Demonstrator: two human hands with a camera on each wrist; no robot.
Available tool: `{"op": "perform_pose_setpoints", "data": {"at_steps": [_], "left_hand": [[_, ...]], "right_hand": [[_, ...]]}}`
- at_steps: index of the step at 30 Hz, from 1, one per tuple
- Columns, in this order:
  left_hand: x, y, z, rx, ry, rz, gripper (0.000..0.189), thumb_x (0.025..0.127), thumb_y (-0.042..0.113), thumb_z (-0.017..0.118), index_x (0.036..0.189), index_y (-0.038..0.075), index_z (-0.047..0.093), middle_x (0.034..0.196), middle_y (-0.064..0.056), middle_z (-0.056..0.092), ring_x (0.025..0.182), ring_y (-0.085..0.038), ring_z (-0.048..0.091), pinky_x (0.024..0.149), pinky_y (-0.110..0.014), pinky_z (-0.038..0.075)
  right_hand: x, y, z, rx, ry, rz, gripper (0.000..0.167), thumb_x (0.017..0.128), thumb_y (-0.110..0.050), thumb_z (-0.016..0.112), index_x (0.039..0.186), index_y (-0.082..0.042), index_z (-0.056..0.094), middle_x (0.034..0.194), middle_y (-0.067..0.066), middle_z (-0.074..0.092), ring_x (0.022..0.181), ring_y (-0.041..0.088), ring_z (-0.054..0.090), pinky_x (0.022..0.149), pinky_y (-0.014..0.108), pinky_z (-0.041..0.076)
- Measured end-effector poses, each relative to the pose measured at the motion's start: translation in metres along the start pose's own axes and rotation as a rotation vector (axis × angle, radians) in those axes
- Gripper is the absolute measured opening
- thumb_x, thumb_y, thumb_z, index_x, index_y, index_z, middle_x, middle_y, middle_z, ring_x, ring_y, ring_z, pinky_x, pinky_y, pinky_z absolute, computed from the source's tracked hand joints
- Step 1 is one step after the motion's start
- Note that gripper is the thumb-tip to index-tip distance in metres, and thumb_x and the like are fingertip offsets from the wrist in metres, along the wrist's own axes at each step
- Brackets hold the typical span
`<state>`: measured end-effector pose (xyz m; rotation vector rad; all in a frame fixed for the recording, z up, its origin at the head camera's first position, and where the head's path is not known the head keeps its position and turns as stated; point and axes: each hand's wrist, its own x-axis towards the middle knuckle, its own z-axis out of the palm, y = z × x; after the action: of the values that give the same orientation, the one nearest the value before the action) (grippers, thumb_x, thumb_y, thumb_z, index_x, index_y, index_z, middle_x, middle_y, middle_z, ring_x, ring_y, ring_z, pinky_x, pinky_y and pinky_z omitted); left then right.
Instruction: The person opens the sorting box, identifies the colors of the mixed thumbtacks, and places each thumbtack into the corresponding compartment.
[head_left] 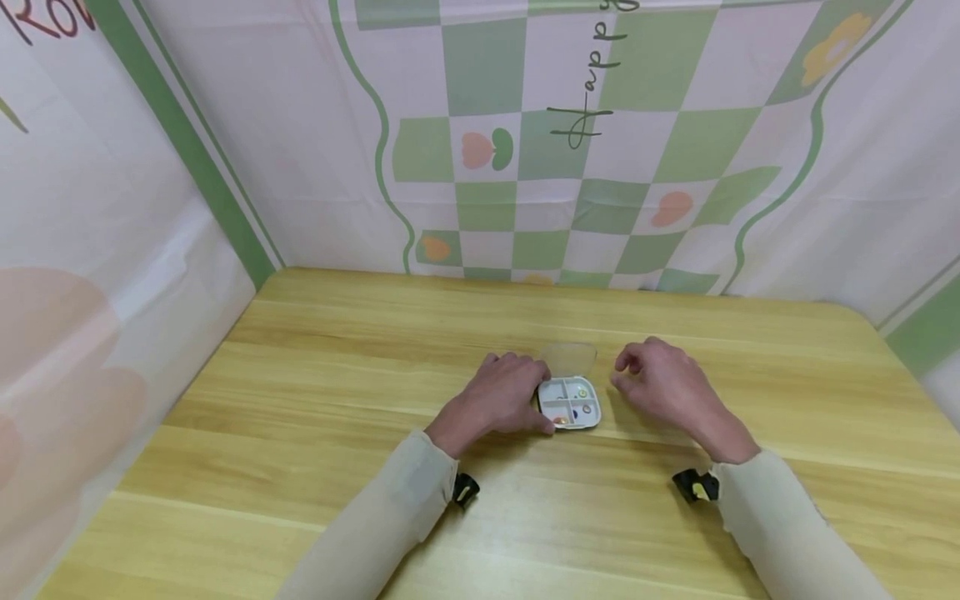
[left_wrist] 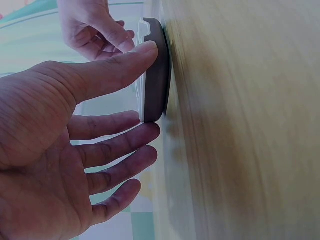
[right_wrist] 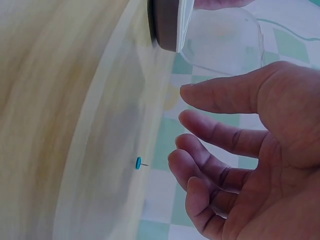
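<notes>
A small pill box (head_left: pixel 569 403) with a white four-compartment tray and dark base lies on the table, its clear lid (head_left: pixel 568 359) swung open towards the back. My left hand (head_left: pixel 504 396) holds it from the left side, thumb on the near edge and index finger at the far edge. Small coloured pieces lie in the compartments, too small to make out fully. To the right of the box hovers my right hand (head_left: pixel 671 392), fingers loosely bent and holding nothing. A teal thumbtack (right_wrist: pixel 138 163) rests on the table near that hand in the right wrist view, pin pointing up.
The wooden table (head_left: pixel 360 333) has rounded far corners. Behind it hangs a cloth (head_left: pixel 480 67) with green and white checks, and another printed cloth (head_left: pixel 112 250) hangs along the left side. Both wrists carry small black devices (head_left: pixel 465 492).
</notes>
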<state>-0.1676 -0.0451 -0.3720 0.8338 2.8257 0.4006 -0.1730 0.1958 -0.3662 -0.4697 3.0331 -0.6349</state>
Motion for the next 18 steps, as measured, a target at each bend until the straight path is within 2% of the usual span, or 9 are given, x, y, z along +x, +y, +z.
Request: {"op": "perform_pose_setpoints", "data": {"at_steps": [8, 18], "left_hand": [[0.0, 0.0, 0.0, -0.002, 0.0, 0.003, 0.063, 0.078, 0.048, 0.087, 0.125, 0.012, 0.067, 0.104, 0.004, 0.067, 0.093, -0.017, 0.057, 0.086, -0.036, 0.041], [0.001, -0.001, 0.001, 0.006, 0.002, 0.003, 0.063, 0.078, 0.049, 0.086, 0.125, 0.012, 0.067, 0.103, 0.004, 0.066, 0.092, -0.017, 0.056, 0.085, -0.036, 0.04]], "right_hand": [[0.002, 0.006, -0.001, 0.012, -0.011, 0.032, 0.024, 0.091, -0.017, 0.073, 0.105, 0.002, 0.069, 0.1, 0.019, 0.062, 0.09, 0.034, 0.06, 0.076, 0.052, 0.049], [0.001, 0.013, 0.0, -0.007, 0.002, 0.029, 0.029, 0.091, -0.018, 0.072, 0.108, 0.005, 0.068, 0.102, 0.023, 0.062, 0.092, 0.037, 0.06, 0.078, 0.054, 0.048]]}}
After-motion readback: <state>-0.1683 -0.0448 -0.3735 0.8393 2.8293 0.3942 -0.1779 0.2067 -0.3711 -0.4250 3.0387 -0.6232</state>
